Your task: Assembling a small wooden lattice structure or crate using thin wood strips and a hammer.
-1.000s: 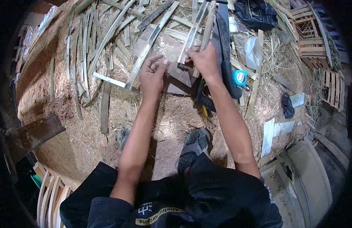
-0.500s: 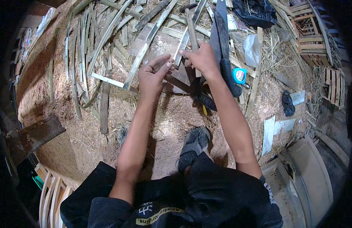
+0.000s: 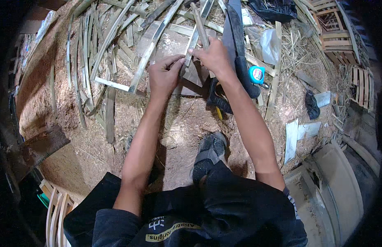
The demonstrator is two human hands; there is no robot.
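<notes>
My right hand is wrapped round the wooden handle of a hammer, whose dark head lies at the far edge of view. Its thumb rests by the near end of a pale wooden strip. Close by on the left, my left hand pinches thumb and forefinger together at that strip's end; anything between the fingertips is too small to make out. Left of it, another long strip meets a short white-faced crosspiece at a corner. A worn board lies beneath the strips.
A blue tape measure lies right of my right forearm, near a dark saw-like blade. Loose wooden slats are heaped at the left. Slatted crates stand at the far right. Sawdust and shavings cover the ground.
The hammer has tilted, its head end shifting left. My left fingers have closed into a tighter pinch near the strip's end. The whole view has shifted slightly.
</notes>
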